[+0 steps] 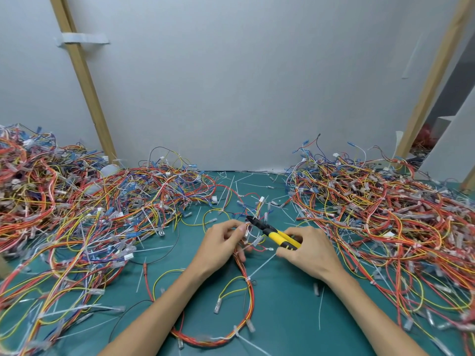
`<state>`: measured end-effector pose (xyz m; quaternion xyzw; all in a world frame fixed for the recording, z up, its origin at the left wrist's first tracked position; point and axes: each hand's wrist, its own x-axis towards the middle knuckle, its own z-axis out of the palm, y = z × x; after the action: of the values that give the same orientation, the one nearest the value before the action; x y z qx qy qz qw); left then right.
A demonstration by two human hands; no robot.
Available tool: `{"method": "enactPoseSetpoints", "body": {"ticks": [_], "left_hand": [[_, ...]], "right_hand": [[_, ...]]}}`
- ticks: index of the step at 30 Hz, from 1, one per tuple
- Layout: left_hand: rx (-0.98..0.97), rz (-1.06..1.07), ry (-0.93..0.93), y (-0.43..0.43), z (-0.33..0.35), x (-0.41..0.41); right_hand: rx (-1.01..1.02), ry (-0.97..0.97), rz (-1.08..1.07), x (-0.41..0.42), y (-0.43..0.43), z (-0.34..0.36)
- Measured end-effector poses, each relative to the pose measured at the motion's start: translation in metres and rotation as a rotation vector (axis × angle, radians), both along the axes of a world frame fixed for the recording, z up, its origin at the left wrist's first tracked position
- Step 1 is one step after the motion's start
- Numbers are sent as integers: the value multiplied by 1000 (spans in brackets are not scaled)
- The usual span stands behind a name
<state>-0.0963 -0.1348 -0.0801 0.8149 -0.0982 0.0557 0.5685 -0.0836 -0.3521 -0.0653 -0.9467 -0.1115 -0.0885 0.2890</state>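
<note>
My left hand point(221, 244) grips a wire harness point(248, 299) of red, orange and yellow wires near its upper end, thumb and fingers curled round the bundle. My right hand point(308, 249) holds yellow-handled cutters point(276, 235), whose black jaws point up-left into the wires just beyond my left thumb. A white cable tie point(262, 265) sticks out from the harness toward my right hand. The harness loops down between my forearms over the green mat point(288, 317).
A large pile of tangled harnesses point(84, 214) fills the left side, another pile point(390, 214) the right. Cut white tie ends point(228, 186) litter the mat. A white wall with wooden posts point(84, 80) stands behind.
</note>
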Motion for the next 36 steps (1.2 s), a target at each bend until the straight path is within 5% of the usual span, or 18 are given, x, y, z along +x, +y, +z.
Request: {"method": "enactPoseSetpoints", "body": {"ticks": [14,26,36], "left_hand": [[122,19,-42,0,3,-1],[172,44,-87,-1,1,-4],[237,41,-118,-2,1,-4]], "right_hand": [[-19,158,144,4,-8,12],[-225,-136,10,-13,1,-16],[-349,-190,-21,-8,-3,-15]]}}
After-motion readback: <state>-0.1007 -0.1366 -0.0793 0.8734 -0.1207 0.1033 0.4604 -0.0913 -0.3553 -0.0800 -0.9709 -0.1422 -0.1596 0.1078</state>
